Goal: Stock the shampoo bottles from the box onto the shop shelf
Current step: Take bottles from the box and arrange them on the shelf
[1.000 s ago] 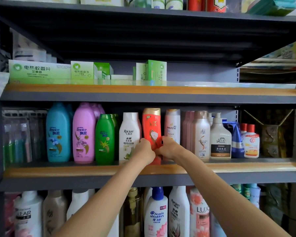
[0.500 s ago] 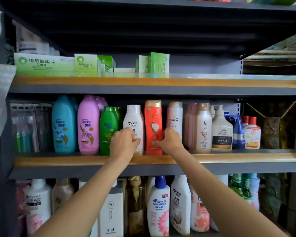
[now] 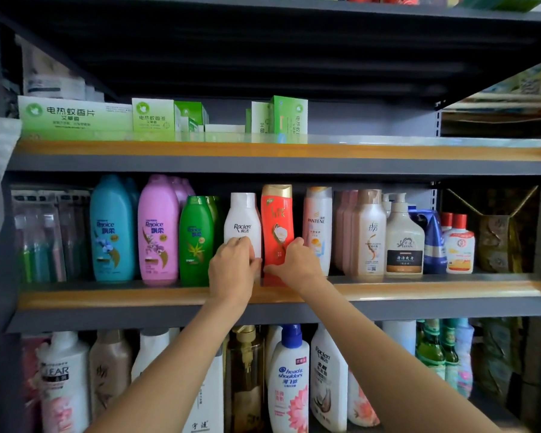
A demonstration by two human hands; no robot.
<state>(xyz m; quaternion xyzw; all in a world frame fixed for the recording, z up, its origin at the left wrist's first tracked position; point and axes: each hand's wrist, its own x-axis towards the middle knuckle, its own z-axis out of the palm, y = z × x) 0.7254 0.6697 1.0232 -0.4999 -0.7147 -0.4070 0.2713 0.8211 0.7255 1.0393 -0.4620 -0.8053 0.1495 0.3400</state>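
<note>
Change: since half a second ago the left hand (image 3: 231, 270) has shifted right along the row, from the gap between the green and white bottles to the front of the white Raclen bottle (image 3: 242, 225); the right hand (image 3: 297, 264) stays on the red bottle (image 3: 277, 226).
Left hand: fingers curled round the lower front of the white Raclen bottle, gripping it.
Right hand: thumb and fingers wrapped round the lower part of the red bottle, holding it.
Red bottle: tall, red with a gold cap and a pale flower on its label, upright on the middle shelf (image 3: 419, 289) at its front edge, between the white Raclen bottle and the Pantene bottle (image 3: 317, 220).
White bottle: upright, white cap, dark lettering, just beside the red one.
Row: blue (image 3: 111, 229), pink (image 3: 157, 229) and green (image 3: 196, 239) Rejoice bottles stand to the left; a beige pump bottle (image 3: 403, 239) stands to the right.
Shelving: grey metal boards with orange-brown front strips.
Above: green boxes (image 3: 75, 117) with Chinese print.
Below: more bottles, among them Head & Shoulders (image 3: 289, 379).
</note>
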